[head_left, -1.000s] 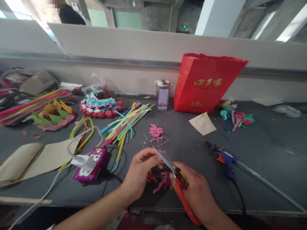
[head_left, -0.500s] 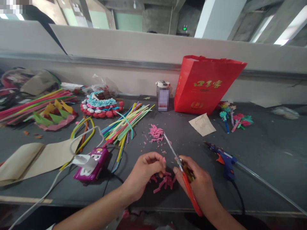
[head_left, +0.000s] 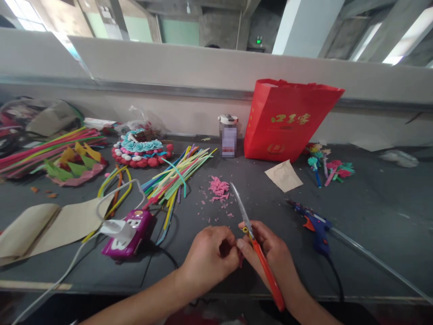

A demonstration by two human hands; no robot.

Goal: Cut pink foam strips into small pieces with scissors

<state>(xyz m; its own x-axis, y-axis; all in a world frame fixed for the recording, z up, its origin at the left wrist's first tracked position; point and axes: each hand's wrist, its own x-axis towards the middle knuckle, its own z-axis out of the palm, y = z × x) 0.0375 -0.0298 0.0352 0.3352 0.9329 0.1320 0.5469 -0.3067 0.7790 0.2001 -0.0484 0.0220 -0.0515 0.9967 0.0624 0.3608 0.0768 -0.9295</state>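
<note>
My right hand [head_left: 275,255] is closed around a pair of scissors [head_left: 267,273] with orange handles, the blades pointing up and away over the table. Its thumb and fingertips meet those of my left hand [head_left: 211,255], which is pinched closed. A small pink piece [head_left: 241,259] shows at the left fingertips, partly hidden by the fingers. Just beyond the scissor tip lies a pile of cut pink scraps [head_left: 219,188], with tiny crumbs scattered around it. My hands cover most of the pink pieces nearer me.
To the left are a purple power strip [head_left: 130,234], a bundle of coloured strips [head_left: 179,176] and a paper crown [head_left: 76,169]. A blue glue gun [head_left: 318,228] lies right, below a brown paper square [head_left: 284,176]. A red bag [head_left: 287,122] and a bottle [head_left: 229,137] stand at the back.
My left hand has moved right and slightly down, so its fingertips now meet my right hand's. The near pink pieces are now mostly covered. The scissors stay in my right hand.
</note>
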